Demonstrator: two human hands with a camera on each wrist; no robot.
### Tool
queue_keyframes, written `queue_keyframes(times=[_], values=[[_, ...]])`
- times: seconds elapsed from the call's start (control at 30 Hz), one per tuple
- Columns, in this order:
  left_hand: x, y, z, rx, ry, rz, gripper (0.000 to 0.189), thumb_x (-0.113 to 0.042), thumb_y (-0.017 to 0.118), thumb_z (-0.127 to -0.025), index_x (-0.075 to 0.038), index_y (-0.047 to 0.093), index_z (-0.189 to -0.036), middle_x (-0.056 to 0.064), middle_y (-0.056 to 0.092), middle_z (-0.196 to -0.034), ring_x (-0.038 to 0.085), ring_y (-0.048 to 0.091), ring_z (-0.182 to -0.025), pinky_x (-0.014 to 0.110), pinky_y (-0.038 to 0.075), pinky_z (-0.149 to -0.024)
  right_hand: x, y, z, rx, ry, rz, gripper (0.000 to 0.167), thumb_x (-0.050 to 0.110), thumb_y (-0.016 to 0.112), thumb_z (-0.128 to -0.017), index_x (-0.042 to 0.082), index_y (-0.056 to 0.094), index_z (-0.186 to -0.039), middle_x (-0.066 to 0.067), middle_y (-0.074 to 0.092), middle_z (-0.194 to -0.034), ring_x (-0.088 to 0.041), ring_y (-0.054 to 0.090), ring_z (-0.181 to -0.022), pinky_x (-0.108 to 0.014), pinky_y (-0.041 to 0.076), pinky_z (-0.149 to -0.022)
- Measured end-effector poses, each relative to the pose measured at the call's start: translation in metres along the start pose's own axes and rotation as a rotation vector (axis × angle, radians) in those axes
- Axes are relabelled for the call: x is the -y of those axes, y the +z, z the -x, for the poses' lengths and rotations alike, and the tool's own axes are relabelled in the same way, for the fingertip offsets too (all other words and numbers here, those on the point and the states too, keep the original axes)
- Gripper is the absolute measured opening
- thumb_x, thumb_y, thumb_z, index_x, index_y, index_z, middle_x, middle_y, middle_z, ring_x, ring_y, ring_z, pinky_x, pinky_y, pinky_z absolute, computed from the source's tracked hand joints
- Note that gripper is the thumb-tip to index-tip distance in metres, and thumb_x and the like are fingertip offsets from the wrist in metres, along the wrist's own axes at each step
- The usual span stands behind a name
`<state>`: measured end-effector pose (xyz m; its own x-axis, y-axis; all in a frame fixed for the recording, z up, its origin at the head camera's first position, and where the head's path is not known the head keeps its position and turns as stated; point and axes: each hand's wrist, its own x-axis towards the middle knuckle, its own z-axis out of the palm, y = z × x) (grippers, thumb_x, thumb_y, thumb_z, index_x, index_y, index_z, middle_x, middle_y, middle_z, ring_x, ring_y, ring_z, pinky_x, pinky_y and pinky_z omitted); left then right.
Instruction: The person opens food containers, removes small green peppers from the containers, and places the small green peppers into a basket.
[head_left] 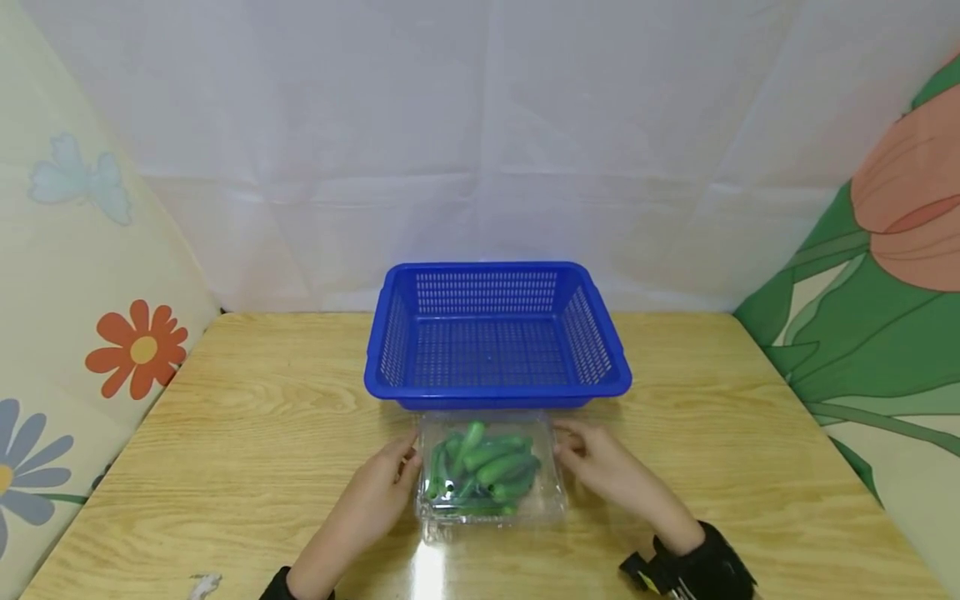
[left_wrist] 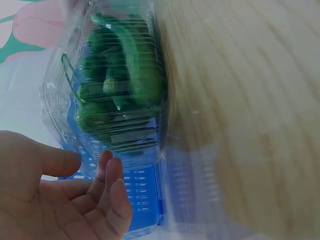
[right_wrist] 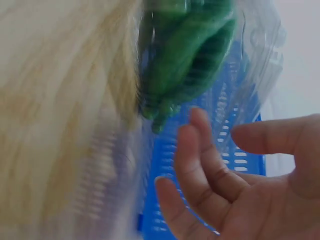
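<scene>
A clear plastic box (head_left: 551, 492) lies on the table in front of the blue basket, with several long green vegetables (head_left: 495, 462) inside. They look like peppers, but the plastic blurs them. At the box's left side is my left hand (head_left: 386, 483). Its fingers are loosely bent near the wall, with a gap between thumb and fingers in the left wrist view. My right hand (head_left: 596, 458) is at the opposite side. In the right wrist view its thumb and fingers are apart, fingertips close to the plastic. Whether either hand touches the box, I cannot tell.
Directly behind the box stands a blue perforated basket (head_left: 497, 392) on the wooden table (head_left: 285, 400). A small whitish scrap (head_left: 204, 586) lies near the front left edge. White cloth (head_left: 480, 125) hangs behind, and flower-patterned panels flank both sides.
</scene>
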<state>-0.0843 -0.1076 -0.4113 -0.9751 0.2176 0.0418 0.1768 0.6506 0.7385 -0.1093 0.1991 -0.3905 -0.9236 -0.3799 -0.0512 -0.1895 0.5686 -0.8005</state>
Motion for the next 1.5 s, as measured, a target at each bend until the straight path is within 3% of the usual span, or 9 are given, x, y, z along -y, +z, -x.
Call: queue_keyframes(times=[0.23, 0.37, 0.57, 0.73, 0.87, 1.07, 1.33, 1.5], values=[[0.004, -0.003, -0.002, 0.006, -0.013, -0.014, 0.046, -0.014, 0.054, -0.102, 0.001, 0.046, -0.145, 0.005, 0.065, -0.102, 0.009, 0.056, -0.076, 0.028, 0.053, -0.068, -0.009, 0.004, -0.007, 0.023, 0.028, -0.230, 0.053, 0.002, 0.054, -0.096, -0.026, 0.033, -0.135, -0.007, 0.066, -0.079, -0.015, 0.063, -0.068, -0.029, 0.057, -0.062], [0.007, -0.006, -0.004, 0.009, -0.004, -0.050, 0.045, -0.014, 0.056, -0.101, -0.002, 0.049, -0.144, 0.002, 0.065, -0.100, 0.009, 0.058, -0.080, 0.026, 0.052, -0.066, -0.014, 0.005, -0.008, 0.033, 0.047, -0.326, 0.054, 0.002, 0.053, -0.094, -0.027, 0.032, -0.134, -0.006, 0.064, -0.077, -0.013, 0.060, -0.065, -0.029, 0.056, -0.059], [0.006, -0.010, -0.005, 0.010, 0.006, -0.112, 0.043, -0.017, 0.060, -0.099, -0.005, 0.054, -0.140, -0.002, 0.066, -0.101, 0.009, 0.061, -0.083, 0.026, 0.053, -0.067, -0.020, 0.008, -0.007, 0.083, 0.133, -0.540, 0.050, 0.006, 0.051, -0.097, -0.027, 0.035, -0.131, 0.000, 0.062, -0.081, -0.009, 0.060, -0.070, -0.026, 0.056, -0.067], [0.005, -0.011, -0.004, -0.002, 0.018, -0.167, 0.043, -0.022, 0.062, -0.099, -0.009, 0.056, -0.139, 0.000, 0.068, -0.106, 0.012, 0.066, -0.086, 0.032, 0.057, -0.069, -0.029, 0.006, -0.003, 0.137, 0.190, -0.740, 0.037, 0.014, 0.053, -0.101, -0.013, 0.054, -0.125, 0.003, 0.064, -0.087, -0.010, 0.062, -0.077, -0.026, 0.054, -0.073], [0.005, -0.010, 0.001, -0.042, 0.049, -0.227, 0.041, -0.026, 0.063, -0.098, -0.010, 0.058, -0.136, 0.003, 0.069, -0.111, 0.018, 0.069, -0.092, 0.043, 0.058, -0.077, -0.038, 0.006, -0.002, 0.200, 0.155, -0.923, 0.021, 0.013, 0.051, -0.103, 0.004, 0.066, -0.115, 0.002, 0.066, -0.092, -0.010, 0.063, -0.084, -0.025, 0.055, -0.078], [0.006, -0.009, 0.008, -0.109, 0.152, -0.373, 0.045, -0.030, 0.067, -0.095, -0.008, 0.059, -0.134, 0.008, 0.066, -0.122, 0.028, 0.065, -0.108, 0.049, 0.055, -0.087, -0.052, 0.008, -0.002, 0.270, 0.081, -1.160, 0.029, 0.006, 0.042, -0.106, 0.011, 0.069, -0.113, 0.001, 0.067, -0.102, -0.009, 0.062, -0.093, -0.023, 0.053, -0.087], [0.005, -0.012, 0.013, -0.137, 0.338, -0.522, 0.048, -0.034, 0.070, -0.090, -0.010, 0.061, -0.131, 0.008, 0.061, -0.129, 0.027, 0.061, -0.113, 0.047, 0.054, -0.089, -0.066, 0.007, -0.005, 0.323, 0.010, -1.292, 0.033, -0.001, 0.037, -0.105, 0.008, 0.065, -0.121, -0.003, 0.066, -0.115, -0.012, 0.061, -0.103, -0.025, 0.052, -0.092], [0.006, -0.013, 0.015, -0.174, 0.507, -0.609, 0.048, -0.034, 0.073, -0.087, -0.011, 0.062, -0.128, 0.007, 0.060, -0.132, 0.024, 0.058, -0.119, 0.043, 0.054, -0.090, -0.073, 0.008, -0.007, 0.367, -0.041, -1.341, 0.038, -0.006, 0.031, -0.104, 0.005, 0.061, -0.125, -0.005, 0.065, -0.121, -0.013, 0.062, -0.108, -0.027, 0.051, -0.094]])
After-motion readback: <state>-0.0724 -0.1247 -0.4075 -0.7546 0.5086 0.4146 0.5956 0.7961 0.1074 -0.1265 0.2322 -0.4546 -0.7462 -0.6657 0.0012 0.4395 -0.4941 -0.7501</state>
